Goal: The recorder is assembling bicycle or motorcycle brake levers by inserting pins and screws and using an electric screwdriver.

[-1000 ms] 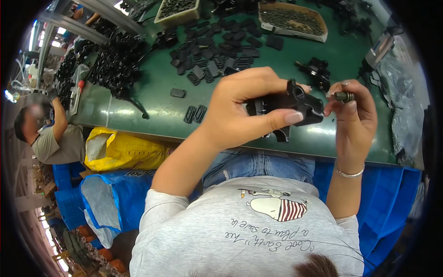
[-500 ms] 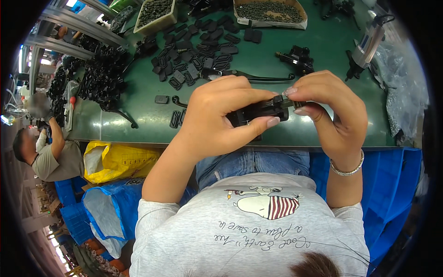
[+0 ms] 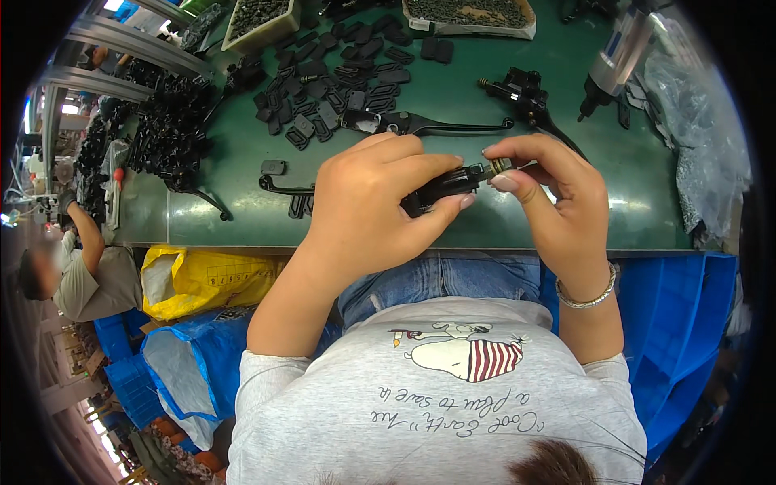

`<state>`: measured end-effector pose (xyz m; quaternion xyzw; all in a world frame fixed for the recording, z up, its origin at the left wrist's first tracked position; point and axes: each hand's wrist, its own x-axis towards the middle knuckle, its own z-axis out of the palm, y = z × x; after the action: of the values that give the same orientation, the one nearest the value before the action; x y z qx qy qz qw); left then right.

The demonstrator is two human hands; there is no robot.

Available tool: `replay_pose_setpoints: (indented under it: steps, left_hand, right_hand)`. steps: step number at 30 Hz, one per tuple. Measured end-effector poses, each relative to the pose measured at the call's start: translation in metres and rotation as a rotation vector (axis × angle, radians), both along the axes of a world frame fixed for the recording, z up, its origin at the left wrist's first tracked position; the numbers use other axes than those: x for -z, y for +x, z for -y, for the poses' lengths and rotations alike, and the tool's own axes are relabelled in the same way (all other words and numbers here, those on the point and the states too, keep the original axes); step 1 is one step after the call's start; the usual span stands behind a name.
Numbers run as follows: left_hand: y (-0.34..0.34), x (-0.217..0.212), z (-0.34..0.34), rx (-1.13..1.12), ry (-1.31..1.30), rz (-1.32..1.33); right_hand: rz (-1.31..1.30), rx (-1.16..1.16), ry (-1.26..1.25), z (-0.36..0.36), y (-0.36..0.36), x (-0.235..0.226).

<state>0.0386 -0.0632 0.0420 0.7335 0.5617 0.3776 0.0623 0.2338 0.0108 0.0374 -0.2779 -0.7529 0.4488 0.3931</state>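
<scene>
My left hand (image 3: 364,198) is closed around a black brake lever assembly (image 3: 444,190), its thumb and forefinger gripping the body. The curved lever end (image 3: 279,187) sticks out to the left of that hand. At the right end of the body, my right hand (image 3: 566,206) pinches a small brass-coloured threaded bolt (image 3: 497,167) between thumb and forefinger. The bolt lines up with the end of the body; how deep it sits is too small to tell. Just beyond my hands lies another black lever assembly (image 3: 436,124), and a third one (image 3: 525,97) rests farther right.
Many black rubber caps and frames (image 3: 323,105) are strewn over the green table (image 3: 242,214). Behind them stand two boxes of small parts (image 3: 295,20) (image 3: 529,31). A power screwdriver (image 3: 610,73) and plastic sheeting (image 3: 711,145) are at right, heaped levers (image 3: 166,145) at left. A person (image 3: 101,279) works far left.
My hands have shifted slightly left, and the brake lever assembly's right end is tilted a little higher. The power screwdriver appears farther left. The whole view has moved slightly.
</scene>
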Motion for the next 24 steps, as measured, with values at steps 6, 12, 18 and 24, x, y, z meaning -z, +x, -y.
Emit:
replay_pose_setpoints:
  steps: [6,12,18,24]
  left_hand:
    - [0.001,0.004,0.003,-0.049,-0.010,-0.064]
    - [-0.004,0.008,0.002,-0.033,-0.034,-0.043]
    - [0.000,0.010,0.003,-0.076,-0.015,-0.102]
    - [0.001,0.016,0.003,-0.118,0.024,-0.137]
  right_hand:
    - [0.101,0.008,-0.117,0.003,-0.002,0.002]
    - [0.061,-0.002,-0.164,0.001,-0.006,0.012]
    - [0.118,0.045,-0.274,0.001,-0.011,0.013]
    - [0.214,0.033,-0.259,0.001,-0.012,0.011]
